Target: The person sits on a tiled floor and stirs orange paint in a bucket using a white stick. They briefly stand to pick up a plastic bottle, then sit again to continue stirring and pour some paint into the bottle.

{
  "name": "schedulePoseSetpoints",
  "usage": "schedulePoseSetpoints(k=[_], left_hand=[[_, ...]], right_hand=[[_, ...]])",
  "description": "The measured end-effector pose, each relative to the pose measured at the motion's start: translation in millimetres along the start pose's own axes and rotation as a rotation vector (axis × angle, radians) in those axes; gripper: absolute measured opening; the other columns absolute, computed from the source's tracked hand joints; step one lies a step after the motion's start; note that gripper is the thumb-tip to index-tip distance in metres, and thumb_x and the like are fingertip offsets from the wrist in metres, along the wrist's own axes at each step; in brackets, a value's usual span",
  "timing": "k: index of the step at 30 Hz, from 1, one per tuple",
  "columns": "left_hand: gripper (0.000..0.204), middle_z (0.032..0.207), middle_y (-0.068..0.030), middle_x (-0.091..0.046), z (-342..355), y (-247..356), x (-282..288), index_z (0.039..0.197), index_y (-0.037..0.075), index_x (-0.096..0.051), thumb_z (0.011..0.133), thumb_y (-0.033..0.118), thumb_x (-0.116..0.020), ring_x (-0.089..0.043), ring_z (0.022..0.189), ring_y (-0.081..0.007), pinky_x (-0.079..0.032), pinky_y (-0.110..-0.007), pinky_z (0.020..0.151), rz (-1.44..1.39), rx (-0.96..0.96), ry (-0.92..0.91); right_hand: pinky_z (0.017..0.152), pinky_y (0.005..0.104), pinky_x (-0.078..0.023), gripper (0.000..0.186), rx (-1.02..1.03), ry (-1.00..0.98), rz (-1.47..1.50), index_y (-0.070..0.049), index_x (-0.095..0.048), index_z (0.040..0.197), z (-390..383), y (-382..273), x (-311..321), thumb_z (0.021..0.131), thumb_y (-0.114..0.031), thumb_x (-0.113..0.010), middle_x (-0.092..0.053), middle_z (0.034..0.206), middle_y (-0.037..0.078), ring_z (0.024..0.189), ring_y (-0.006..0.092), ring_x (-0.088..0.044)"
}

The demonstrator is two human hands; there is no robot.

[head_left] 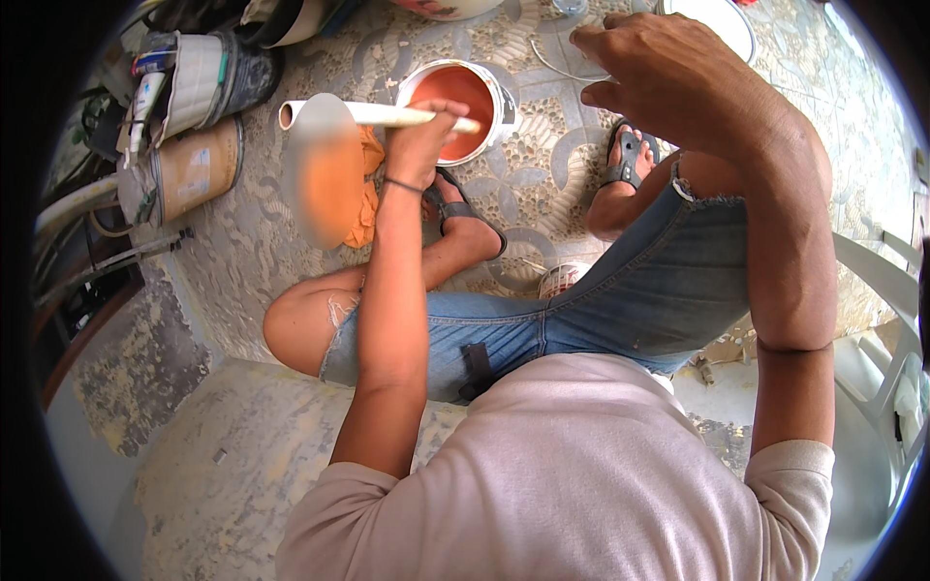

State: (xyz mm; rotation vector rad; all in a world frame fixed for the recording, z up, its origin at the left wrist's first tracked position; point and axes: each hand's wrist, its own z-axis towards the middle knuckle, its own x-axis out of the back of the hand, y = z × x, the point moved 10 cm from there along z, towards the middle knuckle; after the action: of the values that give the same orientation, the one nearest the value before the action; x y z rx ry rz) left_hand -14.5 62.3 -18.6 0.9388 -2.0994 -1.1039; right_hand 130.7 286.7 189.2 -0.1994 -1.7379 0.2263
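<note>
My left hand (422, 147) is closed around a white pipe-like tube (373, 115) with an open round end at its left. The tube's thinner right end reaches over a white bucket (503, 108) holding orange-red liquid (448, 89), apparently paint. Below the tube lies a crumpled orange cloth or paper (365, 184), partly hidden by a blurred oval patch. Over on the right, my right hand (668, 63) is raised, thumb and bent fingers apart, with nothing visible in it. A thin pale wire (562, 68) curves on the floor beside it.
Along the left stand a grey-white pot (197, 82), a tan tub (199, 169) and a white tube (145, 107). A white round container (722, 19) sits beyond my right hand. A pale plastic chair (882, 281) is at the right. My sandaled feet rest on patterned tiles (523, 198).
</note>
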Motion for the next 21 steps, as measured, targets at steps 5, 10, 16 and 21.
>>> schedulePoseSetpoints(k=[5, 10, 16, 21], left_hand=[[0.012, 0.105, -0.0129, -0.074, 17.6, 3.6, 61.9, 0.103, -0.004, -0.072, 0.093, -0.004, -0.066, -0.073, 0.095, -0.0214, -0.064, -0.029, 0.078, -0.020, -0.068, 0.265], [0.013, 0.108, -0.0145, -0.074, 44.7, 20.7, 46.5, 0.103, -0.004, -0.071, 0.092, -0.006, -0.065, -0.073, 0.100, -0.0231, -0.065, -0.031, 0.079, -0.179, -0.295, 0.181], [0.013, 0.113, -0.0147, -0.075, -0.7, -7.3, 14.1, 0.104, -0.001, -0.071, 0.093, -0.002, -0.065, -0.074, 0.105, -0.0236, -0.063, -0.030, 0.083, -0.018, 0.071, 0.022], [0.013, 0.111, -0.0153, -0.075, 30.3, 3.4, 77.9, 0.105, -0.002, -0.071, 0.093, -0.004, -0.066, -0.074, 0.096, -0.0228, -0.062, -0.029, 0.079, -0.024, -0.100, 0.276]], right_hand=[[0.087, 0.0495, -0.058, 0.034, 0.023, -0.101, 0.078, 0.006, -0.066, 0.107, -4.7, -3.6, 22.9, 0.102, -0.028, -0.069, -0.073, 0.094, 0.024, 0.097, 0.0398, -0.074], [0.088, 0.0486, -0.057, 0.034, 0.026, -0.137, 0.077, 0.005, -0.066, 0.107, 2.4, -14.9, 14.3, 0.103, -0.029, -0.068, -0.073, 0.096, 0.023, 0.098, 0.0391, -0.073], [0.087, 0.0480, -0.057, 0.033, -0.022, -0.176, 0.086, 0.005, -0.066, 0.106, -1.4, -5.9, 20.4, 0.103, -0.027, -0.067, -0.073, 0.099, 0.023, 0.099, 0.0388, -0.073], [0.089, 0.0471, -0.056, 0.032, 0.028, -0.113, 0.076, 0.004, -0.066, 0.106, -2.6, -15.3, 27.2, 0.103, -0.027, -0.068, -0.073, 0.100, 0.022, 0.101, 0.0378, -0.072]])
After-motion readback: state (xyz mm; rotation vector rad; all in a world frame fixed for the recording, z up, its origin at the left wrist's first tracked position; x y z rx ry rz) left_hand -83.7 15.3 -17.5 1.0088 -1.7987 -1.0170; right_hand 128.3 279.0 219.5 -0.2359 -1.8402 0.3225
